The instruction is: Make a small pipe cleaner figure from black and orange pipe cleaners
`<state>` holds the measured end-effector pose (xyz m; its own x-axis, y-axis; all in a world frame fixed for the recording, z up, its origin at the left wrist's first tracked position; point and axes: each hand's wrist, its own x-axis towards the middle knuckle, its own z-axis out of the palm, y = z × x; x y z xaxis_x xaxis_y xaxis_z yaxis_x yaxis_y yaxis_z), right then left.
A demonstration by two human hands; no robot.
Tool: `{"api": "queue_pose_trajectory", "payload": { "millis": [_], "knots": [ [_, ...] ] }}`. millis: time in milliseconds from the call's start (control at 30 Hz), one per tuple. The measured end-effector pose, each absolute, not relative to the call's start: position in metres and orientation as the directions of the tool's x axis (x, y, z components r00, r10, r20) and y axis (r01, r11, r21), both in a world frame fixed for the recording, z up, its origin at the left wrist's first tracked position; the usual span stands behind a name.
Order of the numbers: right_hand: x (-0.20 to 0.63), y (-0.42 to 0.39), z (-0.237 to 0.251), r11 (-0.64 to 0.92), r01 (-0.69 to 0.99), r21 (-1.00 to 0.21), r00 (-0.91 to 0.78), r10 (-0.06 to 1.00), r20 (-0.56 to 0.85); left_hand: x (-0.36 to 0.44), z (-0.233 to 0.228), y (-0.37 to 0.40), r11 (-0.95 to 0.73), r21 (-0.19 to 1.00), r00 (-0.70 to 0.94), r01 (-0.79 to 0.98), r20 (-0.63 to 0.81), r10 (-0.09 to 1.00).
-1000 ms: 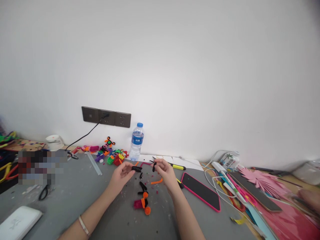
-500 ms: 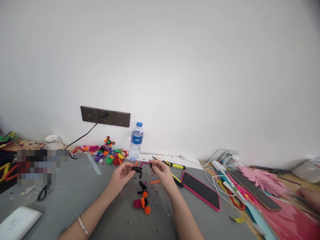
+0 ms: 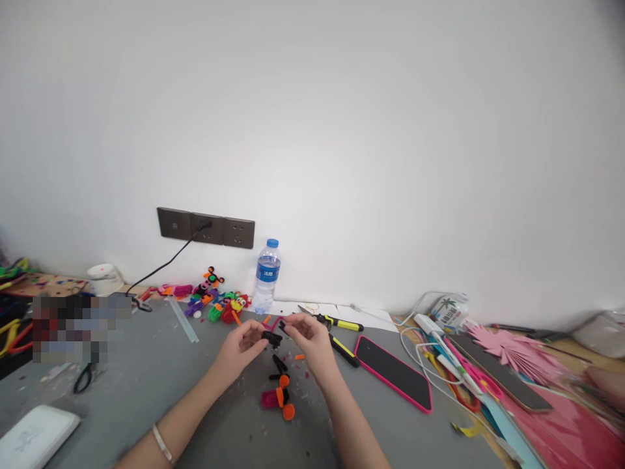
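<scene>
My left hand (image 3: 244, 348) is closed on a bundle of black pipe cleaner (image 3: 272, 338), pinched between thumb and fingers. Close beside it, my right hand (image 3: 311, 337) pinches a small black pipe cleaner end (image 3: 283, 327); whether the two black parts join, I cannot tell. Below the hands lies a small figure of magenta, orange and black pipe cleaner (image 3: 279, 397), with loose black pieces (image 3: 279, 363) just above it. A pink pipe cleaner (image 3: 277, 322) and an orange bit (image 3: 299, 357) lie on the grey mat.
Yellow-and-black pliers (image 3: 344, 352) and a phone (image 3: 393, 372) lie to the right. A water bottle (image 3: 267, 277) stands by the wall, beside colourful pipe cleaner figures (image 3: 237, 305). A white box (image 3: 36, 436) sits at the left. Another person's hand (image 3: 605, 384) shows at the far right.
My right hand has moved a little left, closer to my left hand. The black bundle has turned slightly and sits a bit lower.
</scene>
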<state>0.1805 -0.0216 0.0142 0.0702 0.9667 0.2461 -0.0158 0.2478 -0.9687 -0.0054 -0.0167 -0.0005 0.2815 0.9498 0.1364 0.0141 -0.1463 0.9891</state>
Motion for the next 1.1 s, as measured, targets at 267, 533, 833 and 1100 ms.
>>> {"api": "queue_pose_trajectory", "payload": {
  "millis": [267, 533, 833, 1100],
  "knots": [
    [0.169, -0.031, 0.020, 0.306, 0.169, -0.937, 0.054, 0.946, 0.319, -0.004, 0.002, -0.018, -0.158, 0.986, 0.286, 0.044, 0.139, 0.948],
    [0.168, -0.033, 0.019, 0.414, 0.326, -0.850, -0.034, 0.903, 0.428, -0.004, 0.006, -0.018, -0.151, 0.988, 0.283, 0.011, 0.142, 0.949],
    [0.169, -0.035, 0.019, 0.538, 0.417, -0.732, -0.107, 0.829, 0.549, -0.005, -0.001, -0.016, -0.172, 0.985, 0.286, 0.012, 0.161, 0.944],
    [0.174, -0.035, 0.027, 0.581, 0.380, -0.720, -0.064, 0.793, 0.606, -0.004, 0.003, -0.017, -0.158, 0.987, 0.238, 0.024, 0.148, 0.960]
  ]
}}
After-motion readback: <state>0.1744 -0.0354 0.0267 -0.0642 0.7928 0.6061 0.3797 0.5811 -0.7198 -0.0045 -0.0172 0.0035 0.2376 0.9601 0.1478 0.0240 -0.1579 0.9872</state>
